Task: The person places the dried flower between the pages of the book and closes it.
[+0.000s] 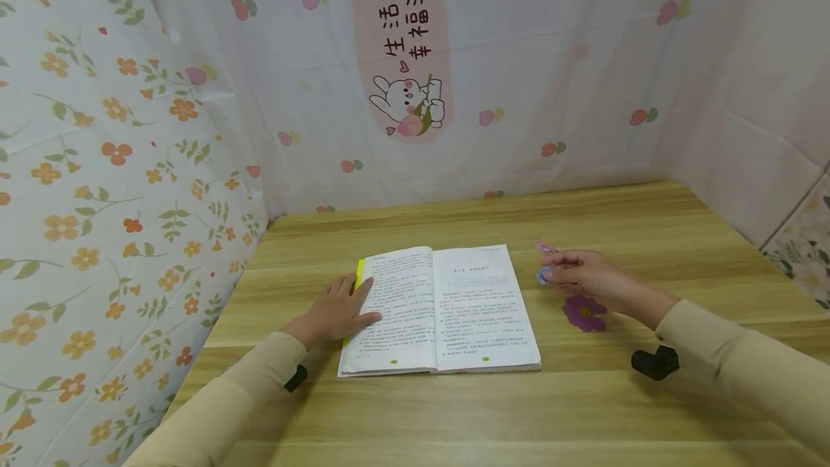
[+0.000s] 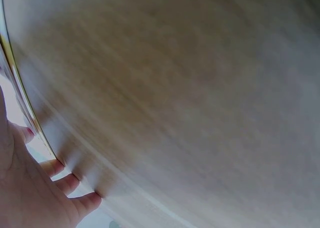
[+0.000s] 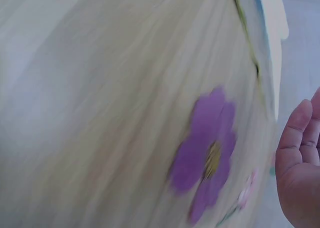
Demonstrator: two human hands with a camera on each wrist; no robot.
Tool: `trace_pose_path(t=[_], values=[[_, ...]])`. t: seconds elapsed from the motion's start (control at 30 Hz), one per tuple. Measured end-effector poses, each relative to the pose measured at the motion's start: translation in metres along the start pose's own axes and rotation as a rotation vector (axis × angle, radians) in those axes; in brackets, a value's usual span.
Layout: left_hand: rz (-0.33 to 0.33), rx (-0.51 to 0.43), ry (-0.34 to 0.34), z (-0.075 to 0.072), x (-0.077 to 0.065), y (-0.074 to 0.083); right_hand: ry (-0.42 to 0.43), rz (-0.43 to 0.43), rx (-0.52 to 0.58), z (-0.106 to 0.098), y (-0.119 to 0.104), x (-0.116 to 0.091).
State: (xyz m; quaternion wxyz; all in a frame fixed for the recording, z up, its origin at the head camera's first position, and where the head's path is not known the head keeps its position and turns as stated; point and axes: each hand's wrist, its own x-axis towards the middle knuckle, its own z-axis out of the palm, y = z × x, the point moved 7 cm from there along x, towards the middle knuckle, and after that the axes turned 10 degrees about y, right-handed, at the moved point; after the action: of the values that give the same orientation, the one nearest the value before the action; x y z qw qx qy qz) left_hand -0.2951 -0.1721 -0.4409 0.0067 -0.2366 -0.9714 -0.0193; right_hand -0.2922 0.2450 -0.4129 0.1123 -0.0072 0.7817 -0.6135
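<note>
An open book (image 1: 476,308) with printed pages and a yellow edge lies on the table. My left hand (image 1: 340,310) rests across its left margin, thumb on the page; in the left wrist view its fingertips (image 2: 93,200) touch the tabletop beside the book's edge. Right of the book, my right hand (image 1: 586,278) pinches a small blue flower-like piece (image 1: 543,276), mostly hidden by the fingers. Below that hand lies a flat purple flower (image 1: 585,313) with a yellow centre, also seen in the right wrist view. A pink flower (image 1: 545,246) shows just beyond the fingers.
The wood-grain table (image 1: 402,416) runs back to a printed cloth (image 1: 292,92). Floral cloth (image 1: 123,236) hangs at the left. A thin green stem (image 3: 245,32) shows near the book's edge. Black wrist devices sit under both sleeves, one of them (image 1: 655,362) at the right.
</note>
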Motion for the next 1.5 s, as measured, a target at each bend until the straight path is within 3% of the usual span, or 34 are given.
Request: trace_pose_path(t=[0.27, 0.53, 0.87, 1.13, 1.5], values=[[0.039, 0.024, 0.036, 0.002, 0.001, 0.000, -0.045, -0.005, -0.021, 0.044, -0.015, 0.013], [0.013, 0.044, 0.032, 0.004, 0.002, -0.003, -0.103, 0.000, -0.038, 0.095, -0.026, 0.033], [0.018, 0.045, 0.036, 0.000, 0.001, 0.000, -0.123, 0.036, -0.088, 0.138, -0.028, 0.046], [0.014, 0.046, 0.025, 0.000, 0.000, 0.000, -0.140, 0.039, -0.144, 0.161, -0.023, 0.053], [0.013, 0.042, 0.027, -0.001, 0.000, 0.001, -0.122, -0.045, -0.249, 0.172, -0.024, 0.053]])
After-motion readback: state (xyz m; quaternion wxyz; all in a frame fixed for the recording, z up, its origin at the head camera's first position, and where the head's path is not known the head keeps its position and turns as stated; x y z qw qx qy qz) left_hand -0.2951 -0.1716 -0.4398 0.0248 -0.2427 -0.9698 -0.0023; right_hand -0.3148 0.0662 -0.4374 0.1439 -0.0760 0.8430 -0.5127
